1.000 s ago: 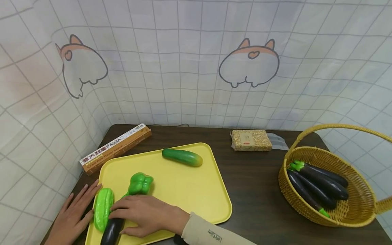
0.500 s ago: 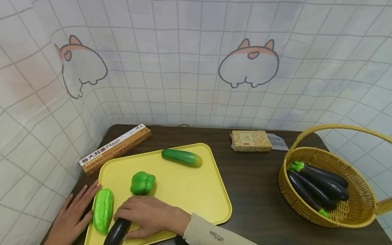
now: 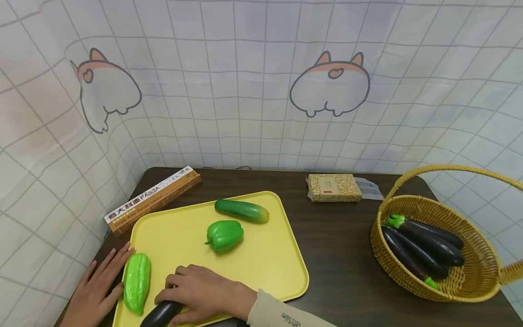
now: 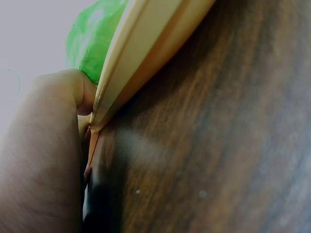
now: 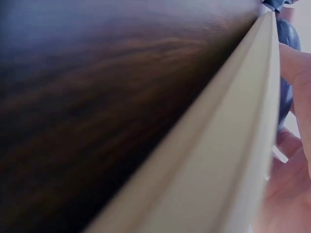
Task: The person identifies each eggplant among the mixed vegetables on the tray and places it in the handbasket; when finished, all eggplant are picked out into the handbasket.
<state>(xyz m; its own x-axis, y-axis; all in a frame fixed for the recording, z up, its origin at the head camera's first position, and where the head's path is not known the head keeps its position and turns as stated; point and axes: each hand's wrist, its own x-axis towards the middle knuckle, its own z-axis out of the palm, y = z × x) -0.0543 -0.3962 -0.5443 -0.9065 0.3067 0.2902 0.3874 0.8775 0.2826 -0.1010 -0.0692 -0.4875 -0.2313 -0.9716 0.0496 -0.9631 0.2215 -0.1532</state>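
My right hand [image 3: 200, 290] curls over a dark eggplant [image 3: 161, 313] at the near left of the yellow tray [image 3: 261, 272] and grips it; the hand hides its far end. On the tray's left rim rests my left hand [image 3: 98, 286], fingers straight, beside a light green ridged gourd [image 3: 136, 284]. A green bell pepper [image 3: 224, 236] lies on its side near the tray's middle, and a zucchini [image 3: 242, 210] behind it. In the left wrist view the thumb [image 4: 73, 90] touches the rim near the gourd [image 4: 95, 41]. The right wrist view shows the eggplant [image 5: 286, 92] beyond the rim.
At right stands a wicker basket [image 3: 380, 259] with a tall handle, holding several eggplants [image 3: 429, 243]. A packed bag of grain [image 3: 335, 187] lies on the table at the back. Left of the tray, a pasta box [image 3: 153, 200] sits slantwise near the wall.
The bell pepper has moved right and back to the tray's middle and turned on its side. My right hand and the eggplant have shifted slightly right. The left hand stays in place.
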